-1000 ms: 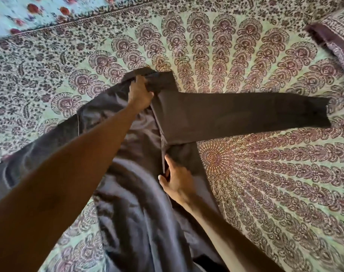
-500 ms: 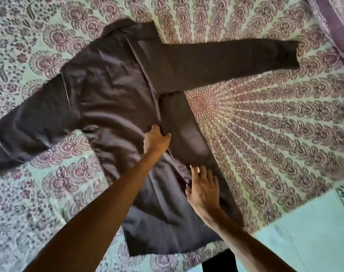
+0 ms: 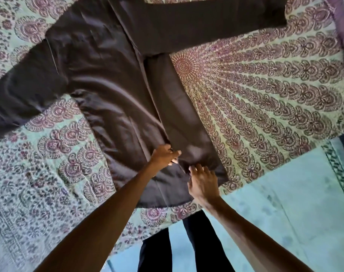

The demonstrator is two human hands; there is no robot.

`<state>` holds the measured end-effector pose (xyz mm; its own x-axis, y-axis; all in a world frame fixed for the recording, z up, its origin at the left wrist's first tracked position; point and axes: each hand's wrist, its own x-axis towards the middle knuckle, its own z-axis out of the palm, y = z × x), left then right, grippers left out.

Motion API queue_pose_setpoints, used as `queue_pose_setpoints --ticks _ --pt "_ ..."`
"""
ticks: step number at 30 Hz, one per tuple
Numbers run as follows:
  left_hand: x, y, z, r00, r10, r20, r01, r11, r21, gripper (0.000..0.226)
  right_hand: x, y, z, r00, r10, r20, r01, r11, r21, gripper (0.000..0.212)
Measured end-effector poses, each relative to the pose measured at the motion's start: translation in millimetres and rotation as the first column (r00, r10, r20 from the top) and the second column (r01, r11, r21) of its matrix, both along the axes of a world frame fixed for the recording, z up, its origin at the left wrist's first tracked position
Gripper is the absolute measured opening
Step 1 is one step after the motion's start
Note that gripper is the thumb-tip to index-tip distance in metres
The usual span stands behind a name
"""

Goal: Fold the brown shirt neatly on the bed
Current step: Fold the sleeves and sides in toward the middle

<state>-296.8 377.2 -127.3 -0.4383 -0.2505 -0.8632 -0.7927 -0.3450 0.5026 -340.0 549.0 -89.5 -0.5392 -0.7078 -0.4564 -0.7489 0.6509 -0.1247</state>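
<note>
The brown shirt lies spread on the patterned bed cover. Its right side is folded inward along a straight lengthwise edge, and one sleeve stretches out to the far right. The other sleeve trails off to the left. My left hand pinches the folded edge near the hem. My right hand lies just beside it on the lower part of the folded panel, fingers spread and pressing the cloth.
The bed's near edge runs just below the shirt hem. My dark trouser legs stand on the pale blue floor. A purple-edged cloth lies at the top right.
Both hands have slid down the folded edge from the collar and chest toward the hem. The view has tilted down, so the bed edge and floor now show.
</note>
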Motion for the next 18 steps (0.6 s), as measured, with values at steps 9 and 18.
queue_pose_setpoints --ticks 9,18 --pt "12.3 0.4 8.0 0.969 -0.114 0.218 0.117 0.993 -0.001 0.023 -8.0 -8.6 14.6 0.981 -0.012 0.192 0.006 0.999 0.033 0.034" --pt "-79.3 -97.0 65.5 0.887 -0.349 0.301 0.446 0.479 -0.756 0.024 -153.8 -100.5 24.0 0.987 -0.157 0.013 0.158 0.981 -0.109 0.024"
